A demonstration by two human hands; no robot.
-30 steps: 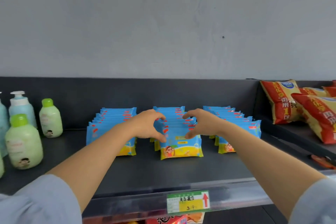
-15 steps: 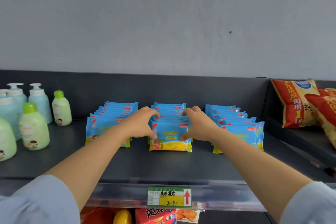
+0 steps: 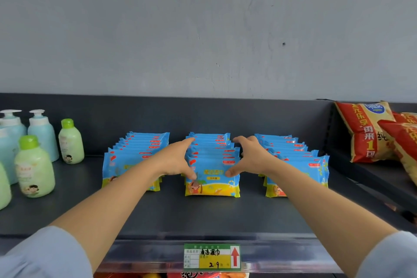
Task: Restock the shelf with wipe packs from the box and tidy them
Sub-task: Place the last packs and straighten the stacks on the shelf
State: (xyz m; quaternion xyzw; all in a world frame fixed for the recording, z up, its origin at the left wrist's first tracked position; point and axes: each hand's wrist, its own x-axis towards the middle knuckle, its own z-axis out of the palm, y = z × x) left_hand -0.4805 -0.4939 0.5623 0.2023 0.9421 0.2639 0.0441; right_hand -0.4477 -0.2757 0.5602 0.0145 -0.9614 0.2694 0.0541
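Now both hands bracket the middle row of wipe packs on a shop shelf
Head view: the left hand (image 3: 178, 160) and right hand (image 3: 250, 158), curled over the top of the row a moment ago, have spread with straighter fingers along its two flanks, thumbs touching the front pack, gripping nothing. The middle row (image 3: 212, 185) stands on the dark shelf (image 3: 203, 214) between the left row (image 3: 130, 153) and right row (image 3: 293, 160), its front about level with theirs. This looks like squaring up, not adding stock; the box is out of sight
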